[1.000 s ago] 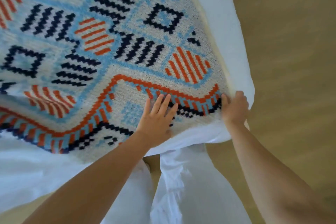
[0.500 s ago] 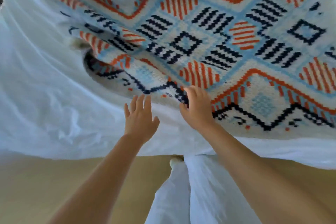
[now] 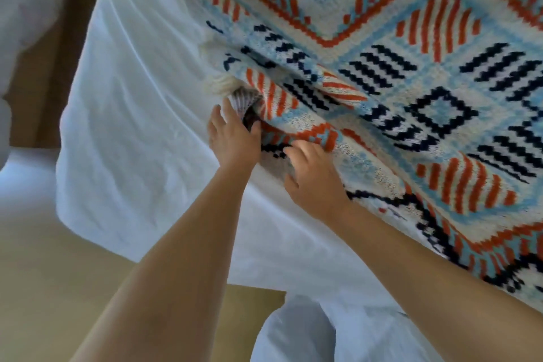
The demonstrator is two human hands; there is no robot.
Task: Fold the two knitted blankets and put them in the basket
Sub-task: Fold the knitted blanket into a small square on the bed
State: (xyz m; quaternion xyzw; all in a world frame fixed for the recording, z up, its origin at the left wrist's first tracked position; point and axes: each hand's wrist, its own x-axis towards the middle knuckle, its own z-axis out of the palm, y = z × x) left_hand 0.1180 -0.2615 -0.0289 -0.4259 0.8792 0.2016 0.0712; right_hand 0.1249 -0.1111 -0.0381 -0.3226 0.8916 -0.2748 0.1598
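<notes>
Blanket: knitted blanket, cream w/ orange, navy & lt-blue geometric pattern, fills upper right & right of frame, lying on white bed sheet; near-left corner rumpled, layers bunched at frame centre.
Tassel: cream tassel at that corner, just above L hand.
Left hand: left hand at frame centre, at blanket's bunched corner; thumb & fingers curled round the edge fold, appear clamped on it, tips partly hidden in the fabric.
Right hand: right hand just right of & below the L one, palm down on blanket's lower edge; fingers bent, slightly apart, tips pressing into the knit, can't tell if they pinch it.
Floor: tan floor lower left.
Clothing: white garment bottom centre.
Basket: not in frame.
</notes>
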